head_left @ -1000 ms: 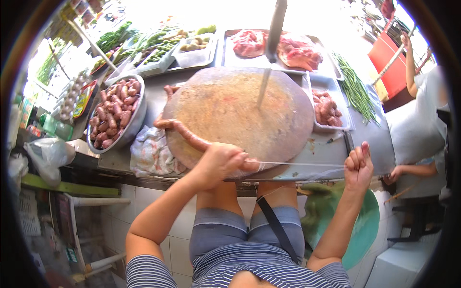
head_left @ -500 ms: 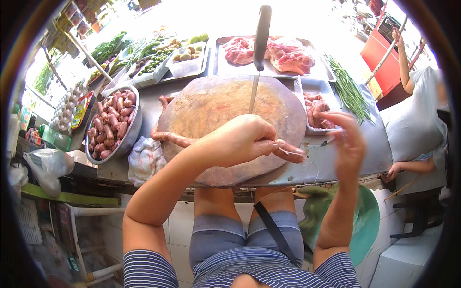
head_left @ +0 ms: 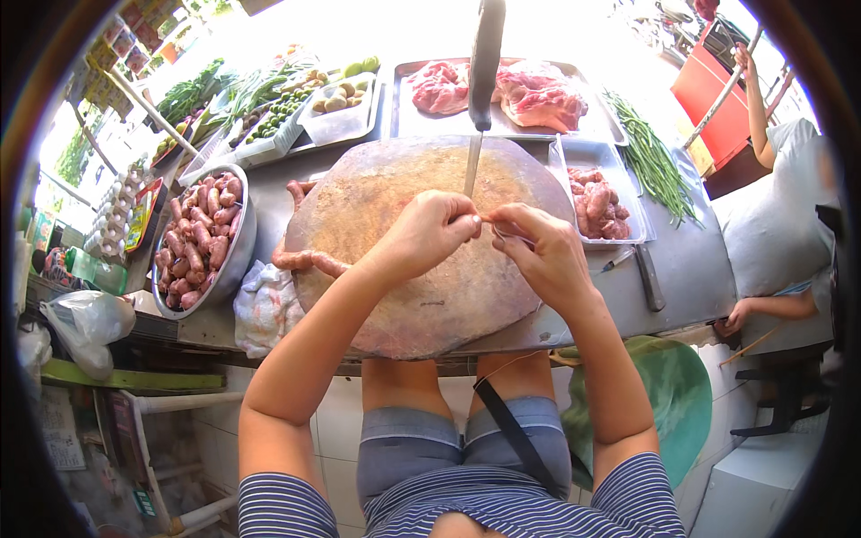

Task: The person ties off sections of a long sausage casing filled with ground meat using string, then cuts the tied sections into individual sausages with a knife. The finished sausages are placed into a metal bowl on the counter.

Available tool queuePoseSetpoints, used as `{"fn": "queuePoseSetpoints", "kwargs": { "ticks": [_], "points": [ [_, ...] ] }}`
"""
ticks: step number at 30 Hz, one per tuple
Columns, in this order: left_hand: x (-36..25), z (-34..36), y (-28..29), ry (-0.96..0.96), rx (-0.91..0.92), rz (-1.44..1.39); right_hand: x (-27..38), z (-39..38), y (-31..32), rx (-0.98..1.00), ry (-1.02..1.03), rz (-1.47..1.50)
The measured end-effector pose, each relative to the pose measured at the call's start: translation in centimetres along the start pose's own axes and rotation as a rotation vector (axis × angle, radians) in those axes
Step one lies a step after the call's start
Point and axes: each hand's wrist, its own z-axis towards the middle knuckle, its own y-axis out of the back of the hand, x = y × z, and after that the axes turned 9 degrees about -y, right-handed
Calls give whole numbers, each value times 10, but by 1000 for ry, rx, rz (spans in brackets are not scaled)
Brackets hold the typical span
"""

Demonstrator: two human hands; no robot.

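Observation:
Over the round wooden chopping board (head_left: 395,314), my left hand (head_left: 430,233) pinches the end of the sausage length (head_left: 316,260), which runs under my wrist and curves around the board's left edge. My right hand (head_left: 529,242) meets it, fingers pinched on thin string at the sausage end, which is largely hidden by both hands. A knife (head_left: 482,67) stands upright in the board just behind my hands. A steel bowl of tied sausages (head_left: 195,240) sits to the left, a white tub of raw sausage meat (head_left: 599,206) to the right.
A meat tray (head_left: 538,99), green long beans (head_left: 655,157), vegetable trays (head_left: 278,112), egg cartons (head_left: 121,215) and a bloodied cloth (head_left: 269,305) surround the board. A second knife (head_left: 650,278) lies right. A co-worker (head_left: 767,251) is at far right, a green stool (head_left: 673,403) below.
My hands have risen toward the board's middle and come together. My right hand has moved left from the far right, where it held the string stretched taut.

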Motion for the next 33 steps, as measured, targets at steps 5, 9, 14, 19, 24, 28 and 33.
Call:
{"fn": "queuePoseSetpoints", "kwargs": {
  "ticks": [5, 9, 14, 19, 24, 28, 33],
  "points": [
    [6, 18, 7, 80, -115, 64, 12, 23, -13, -127, -17, -345],
    [16, 30, 13, 128, -113, -47, 12, 34, -16, -133, -19, -391],
    [40, 38, 11, 229, 32, -209, -6, 36, -25, -84, 25, -461],
    [57, 27, 8, 44, -372, 422, -9, 20, -14, -50, -109, -77],
    [17, -30, -23, -161, -230, 202, 13, -15, 7, 161, -447, 970],
    [-20, -60, -78, -70, -343, -802, 28, -31, -17, 289, -465, 1151],
    [-7, -49, -68, -51, -561, -1052, 29, -36, -27, 146, -371, 502]
  ]
}}
